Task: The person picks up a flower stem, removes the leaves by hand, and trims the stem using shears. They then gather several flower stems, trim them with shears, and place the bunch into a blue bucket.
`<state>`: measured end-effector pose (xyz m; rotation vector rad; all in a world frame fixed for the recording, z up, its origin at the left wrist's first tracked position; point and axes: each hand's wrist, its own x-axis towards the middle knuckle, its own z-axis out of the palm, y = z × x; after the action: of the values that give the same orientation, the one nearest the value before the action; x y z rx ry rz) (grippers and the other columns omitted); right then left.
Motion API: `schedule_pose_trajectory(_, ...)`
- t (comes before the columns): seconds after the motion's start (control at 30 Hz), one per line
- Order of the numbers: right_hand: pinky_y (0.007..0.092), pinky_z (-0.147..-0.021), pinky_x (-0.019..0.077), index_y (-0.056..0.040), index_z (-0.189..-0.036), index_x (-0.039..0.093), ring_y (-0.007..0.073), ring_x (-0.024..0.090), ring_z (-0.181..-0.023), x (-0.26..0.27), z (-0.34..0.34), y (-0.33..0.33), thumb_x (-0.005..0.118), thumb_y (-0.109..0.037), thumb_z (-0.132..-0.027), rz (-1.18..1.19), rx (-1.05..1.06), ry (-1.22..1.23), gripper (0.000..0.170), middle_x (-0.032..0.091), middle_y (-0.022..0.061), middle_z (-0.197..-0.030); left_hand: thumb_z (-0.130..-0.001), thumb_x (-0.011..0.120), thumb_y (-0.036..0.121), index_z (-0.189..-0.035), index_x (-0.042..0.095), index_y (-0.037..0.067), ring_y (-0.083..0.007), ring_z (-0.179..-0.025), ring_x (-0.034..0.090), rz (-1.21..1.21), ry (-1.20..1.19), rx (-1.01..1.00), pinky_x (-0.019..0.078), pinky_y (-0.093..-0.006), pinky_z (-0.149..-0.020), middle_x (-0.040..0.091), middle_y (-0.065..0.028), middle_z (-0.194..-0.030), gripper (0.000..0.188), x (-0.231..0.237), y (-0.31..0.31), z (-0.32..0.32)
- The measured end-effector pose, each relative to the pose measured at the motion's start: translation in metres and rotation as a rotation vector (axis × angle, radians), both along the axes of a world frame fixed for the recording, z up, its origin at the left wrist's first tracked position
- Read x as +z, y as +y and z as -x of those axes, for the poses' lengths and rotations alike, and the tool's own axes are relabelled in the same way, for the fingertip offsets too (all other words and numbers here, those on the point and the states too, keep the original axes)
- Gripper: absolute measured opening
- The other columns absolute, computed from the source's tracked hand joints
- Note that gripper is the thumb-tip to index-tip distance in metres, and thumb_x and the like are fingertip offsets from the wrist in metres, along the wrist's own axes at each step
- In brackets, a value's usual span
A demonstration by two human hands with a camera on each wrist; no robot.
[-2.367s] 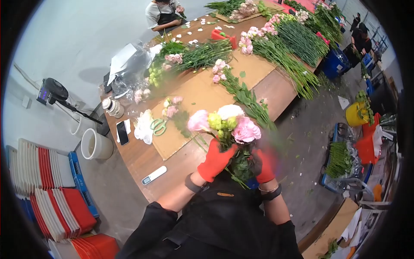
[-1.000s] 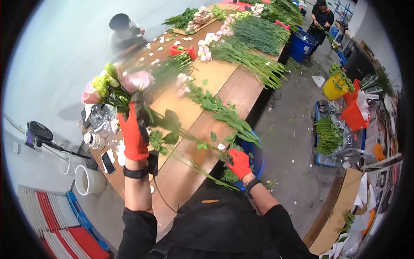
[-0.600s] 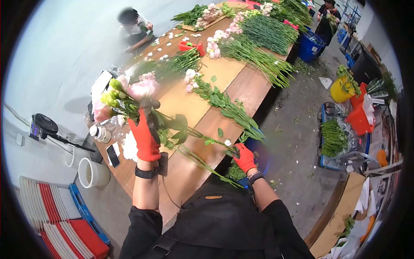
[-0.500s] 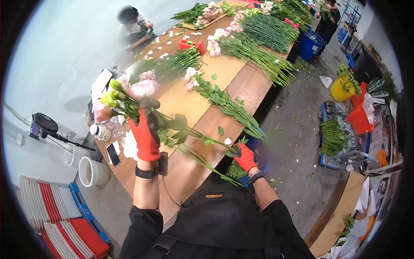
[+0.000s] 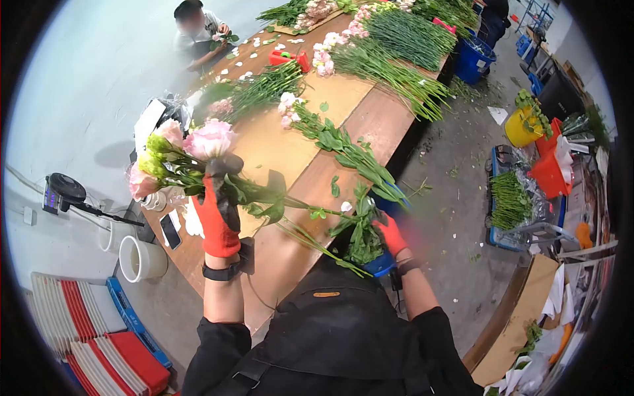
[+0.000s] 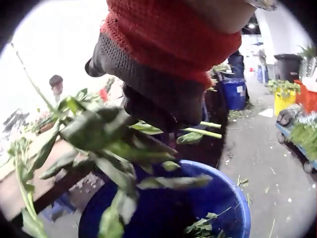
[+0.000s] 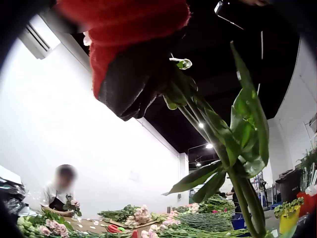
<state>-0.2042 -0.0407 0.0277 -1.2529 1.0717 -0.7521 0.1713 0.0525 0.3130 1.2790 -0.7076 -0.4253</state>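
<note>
In the head view, the red-gloved left hand (image 5: 219,221) grips a bunch of stems below pink blooms (image 5: 210,138) and green-yellow buds (image 5: 153,153), above the table's left part. Long stems (image 5: 300,241) trail from it toward the lower right. Above a blue bin's rim, the right hand (image 5: 391,234) has its dark fingers curled at a leafy stem (image 5: 360,231); leaves partly hide the fingertips. The left wrist view shows curled gloved fingers beside blurred leaves (image 6: 106,139) over the bin (image 6: 237,198). In the right wrist view, leafy stems (image 7: 218,134) emerge from a closed glove.
Flower bunches (image 5: 396,72) and a leafy bunch (image 5: 343,148) lie across the table (image 5: 380,125). A phone (image 5: 170,232) lies at its left edge, a red tape dispenser (image 5: 289,59) farther back. A seated person (image 5: 198,39) faces the table. A white bucket (image 5: 142,259) stands left.
My right hand has moved slightly right, and a fuller cluster of leaves shows beside it over the bin. The left hand keeps its grip on the bunch, which has shifted slightly left.
</note>
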Motion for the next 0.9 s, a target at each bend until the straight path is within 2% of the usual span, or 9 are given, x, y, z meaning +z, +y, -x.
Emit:
schedule_pose_trajectory(0.1,0.0362,-0.094,0.0492,-0.0018,-0.124,0.064,0.0257,0.066,-0.108,-0.019,-0.038,-0.01,0.078,-0.027,-0.082,-0.011,-0.039,-0.073,0.051,0.071,0.0139,-0.117,-0.105,0.054,0.027,-0.125,0.058,0.004,-0.0115,-0.091,0.058,-0.052,-0.139,0.01,0.0484,-0.026,-0.075,0.061,-0.0039,-0.11,0.03,-0.01,0.003,0.008)
schedule_pose_trajectory(0.13,0.0379,-0.093,0.0497,-0.0023,-0.121,0.065,0.0296,0.066,-0.107,-0.008,-0.046,-0.011,0.078,-0.029,-0.08,-0.014,0.014,0.119,0.05,0.071,0.0163,-0.114,-0.106,0.054,0.026,-0.125,0.058,0.004,-0.0111,-0.091,0.058,-0.046,-0.258,0.033,0.0482,-0.026,-0.074,0.061,-0.0038,-0.11,0.03,-0.014,0.001,0.012)
schedule_pose_trajectory(0.27,0.0474,-0.087,0.0509,-0.0021,-0.107,0.068,0.0439,0.064,-0.103,0.021,-0.058,0.005,0.073,-0.033,-0.076,0.005,0.118,0.655,0.044,0.069,0.0251,-0.105,-0.105,0.055,0.024,-0.117,0.061,0.003,-0.0116,-0.086,0.057,0.0,0.065,-0.041,0.0462,-0.0267,-0.074,0.061,-0.0024,-0.101,0.025,0.022,0.016,0.049)
schedule_pose_trajectory(0.4,0.0495,-0.085,0.0524,-0.0002,-0.103,0.069,0.0447,0.066,-0.099,-0.072,-0.04,0.018,0.072,-0.032,-0.078,-0.142,-0.322,0.736,0.041,0.071,0.0239,-0.101,-0.106,0.052,0.028,-0.12,0.062,0.002,-0.0116,-0.089,0.061,0.001,-0.289,0.231,0.0494,-0.0267,-0.079,0.066,-0.0041,-0.101,0.031,0.004,0.04,0.044)
schedule_pose_trajectory(0.5,0.0502,-0.083,0.0553,-0.0016,-0.113,0.067,0.0424,0.069,-0.098,-0.162,0.043,0.028,0.079,-0.049,-0.077,-0.27,-0.183,1.034,0.061,0.072,0.0237,-0.103,-0.106,0.051,0.026,-0.122,0.059,0.004,-0.0097,-0.089,0.059,0.27,-0.037,0.174,0.0494,-0.0228,-0.07,0.062,-0.0081,-0.114,0.029,0.046,0.058,0.006)
schedule_pose_trajectory(0.53,0.0483,-0.088,0.0542,-0.0004,-0.123,0.062,0.0417,0.068,-0.104,-0.126,0.044,0.041,0.08,-0.053,-0.075,-0.212,-0.275,1.001,0.073,0.071,0.0246,-0.11,-0.107,0.05,0.028,-0.12,0.058,0.003,-0.0094,-0.085,0.058,0.135,-0.087,0.159,0.0487,-0.0229,-0.068,0.06,-0.007,-0.107,0.03,0.059,0.072,-0.012)
schedule_pose_trajectory(0.63,0.0468,-0.093,0.0522,0.0029,-0.127,0.058,0.0414,0.065,-0.111,-0.118,0.044,0.035,0.083,-0.05,-0.073,-0.122,-0.218,0.875,0.08,0.069,0.0251,-0.118,-0.106,0.051,0.031,-0.119,0.056,0.001,-0.0076,-0.082,0.056,0.264,0.005,0.094,0.0458,-0.0208,-0.063,0.059,-0.0033,-0.097,0.033,0.062,0.057,-0.02)
schedule_pose_trajectory(0.67,0.043,-0.095,0.0511,0.0063,-0.128,0.056,0.0377,0.066,-0.111,-0.105,0.046,0.028,0.082,-0.046,-0.075,-0.119,-0.177,0.893,0.079,0.068,0.0244,-0.119,-0.106,0.051,0.03,-0.115,0.057,0.001,-0.0067,-0.079,0.056,0.227,-0.05,0.212,0.0446,-0.0197,-0.061,0.059,-0.0025,-0.094,0.031,0.062,0.05,-0.01)
schedule_pose_trajectory(0.9,0.0325,-0.068,0.0535,-0.0104,-0.128,0.058,0.0205,0.066,-0.085,0.009,0.03,0.03,0.073,-0.024,-0.089,-0.457,-0.091,-0.052,0.043,0.068,0.0077,-0.109,-0.1,0.055,0.018,-0.111,0.064,0.001,-0.0162,-0.082,0.063,-0.058,-0.369,0.263,0.0499,-0.0289,-0.071,0.066,-0.0068,-0.099,0.022,0.019,0.054,-0.023)
